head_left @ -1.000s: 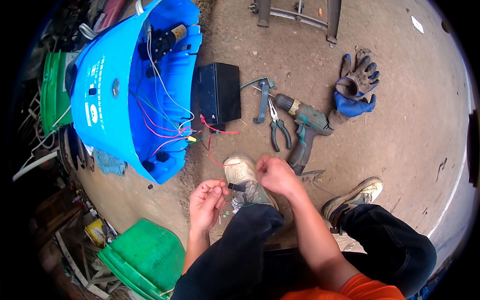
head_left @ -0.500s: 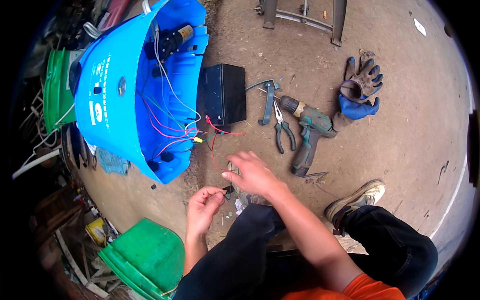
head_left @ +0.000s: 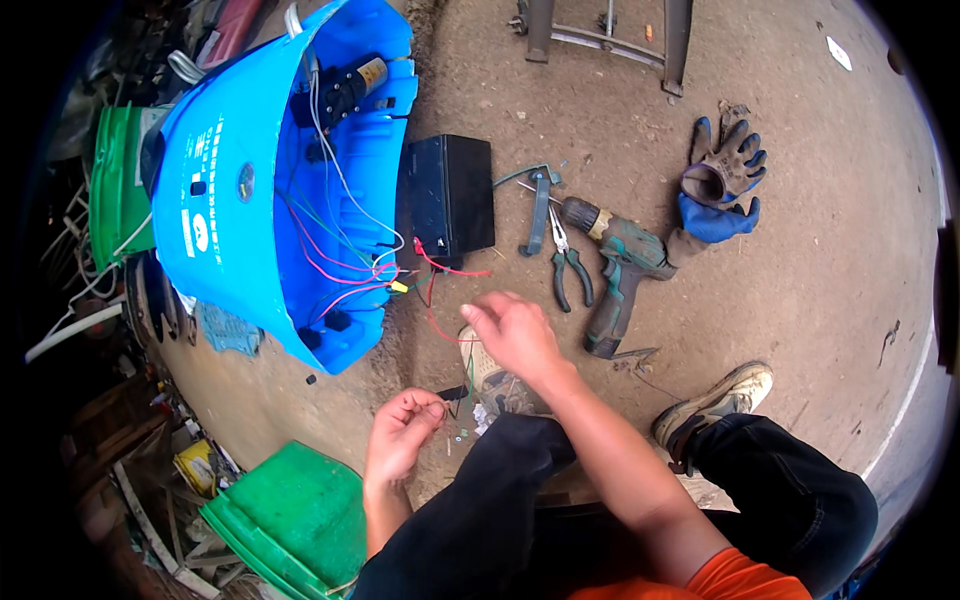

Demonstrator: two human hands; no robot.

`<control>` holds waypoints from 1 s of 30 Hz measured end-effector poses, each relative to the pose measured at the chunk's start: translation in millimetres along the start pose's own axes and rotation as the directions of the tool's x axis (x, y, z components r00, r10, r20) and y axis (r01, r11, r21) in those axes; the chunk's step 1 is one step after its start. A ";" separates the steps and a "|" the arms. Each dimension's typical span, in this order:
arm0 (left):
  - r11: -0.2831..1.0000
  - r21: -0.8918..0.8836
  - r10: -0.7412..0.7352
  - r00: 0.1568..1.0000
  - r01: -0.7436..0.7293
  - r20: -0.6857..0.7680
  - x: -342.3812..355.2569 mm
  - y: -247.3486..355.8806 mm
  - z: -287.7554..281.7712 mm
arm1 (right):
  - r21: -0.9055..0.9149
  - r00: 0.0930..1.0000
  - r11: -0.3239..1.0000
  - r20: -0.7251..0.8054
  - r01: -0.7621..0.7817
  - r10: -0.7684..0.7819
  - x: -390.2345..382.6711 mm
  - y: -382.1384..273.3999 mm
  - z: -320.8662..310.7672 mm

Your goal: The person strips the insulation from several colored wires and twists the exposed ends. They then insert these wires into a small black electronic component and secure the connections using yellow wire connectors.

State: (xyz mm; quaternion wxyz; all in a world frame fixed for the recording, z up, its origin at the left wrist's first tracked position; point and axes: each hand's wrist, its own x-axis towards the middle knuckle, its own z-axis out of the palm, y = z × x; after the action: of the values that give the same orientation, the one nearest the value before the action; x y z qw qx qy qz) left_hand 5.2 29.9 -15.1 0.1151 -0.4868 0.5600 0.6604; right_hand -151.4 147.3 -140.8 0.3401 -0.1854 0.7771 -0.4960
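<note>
My left hand is closed in a pinch, low in the middle, on a small black flat part with thin dark wire beside it. What the part is, I cannot make out. My right hand hovers over my light shoe, thumb apart from the loosely bent fingers; its palm side is hidden. A thin red wire runs from near a black box-shaped battery and passes under this hand. Beside the battery, a blue plastic housing lies open, with red, white and green wires hanging out.
Right of the battery lie pliers, a grey-green bracket, a cordless drill and work gloves. A green plastic container stands at the lower left, near piled clutter. Metal stand legs are at the top.
My right hand has shifted slightly right and up, its thumb raised off the red wire. My left hand has moved a little down and left, and more of the black part shows.
</note>
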 end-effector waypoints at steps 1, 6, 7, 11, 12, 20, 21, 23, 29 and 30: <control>1.000 -0.005 0.004 1.000 -0.004 0.002 -0.5 -0.2 -0.7 | 0.050 0.989 0.991 -0.070 -0.127 0.131 9.7 3.6 -4.8; 0.999 -0.032 0.010 1.000 -0.010 0.016 -0.3 8.6 4.6 | -0.019 0.987 0.990 -0.080 -0.140 0.138 41.9 31.0 -3.0; 0.999 -0.042 0.018 1.000 -0.017 0.017 -1.0 9.7 2.9 | -0.018 0.989 0.993 -0.097 -0.115 0.112 41.5 30.5 -5.0; 0.989 -0.100 0.108 0.994 -0.105 0.022 -3.5 11.0 -4.1 | 0.103 0.991 0.993 -0.121 -0.049 0.062 18.3 13.3 -23.2; 0.982 -0.120 0.147 0.989 -0.143 0.027 -4.1 11.5 -3.1 | 0.161 0.991 0.986 -0.120 -0.042 0.062 8.3 5.3 -31.1; 0.881 -0.037 0.472 0.882 -0.472 -0.016 25.4 41.5 38.7 | 0.253 0.966 0.937 -0.156 0.240 -0.206 -21.9 -41.4 -56.9; 0.860 -0.022 0.510 0.860 -0.510 -0.029 32.7 45.1 45.4 | 0.263 0.962 0.929 -0.147 0.261 -0.229 -21.5 -44.3 -58.9; 0.837 0.024 0.547 0.837 -0.546 -0.026 49.4 47.9 54.6 | 0.211 0.954 0.931 -0.103 0.298 -0.282 -20.8 -44.5 -63.2; 0.875 0.208 0.448 0.894 -0.438 -0.003 65.6 53.2 68.0 | 0.086 0.976 0.972 -0.041 0.218 -0.215 -17.3 -48.5 -78.9; 0.872 0.219 0.449 0.894 -0.437 -0.001 66.1 52.9 68.0 | 0.080 0.981 0.979 -0.042 0.190 -0.187 -17.1 -49.2 -82.0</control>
State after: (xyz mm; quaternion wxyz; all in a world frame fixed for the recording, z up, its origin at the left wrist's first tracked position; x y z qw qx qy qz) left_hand -99.7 43.5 -39.8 -0.0024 -0.3474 0.7268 0.5925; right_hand -200.3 189.2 -68.1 0.2855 -0.2354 0.7405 -0.5610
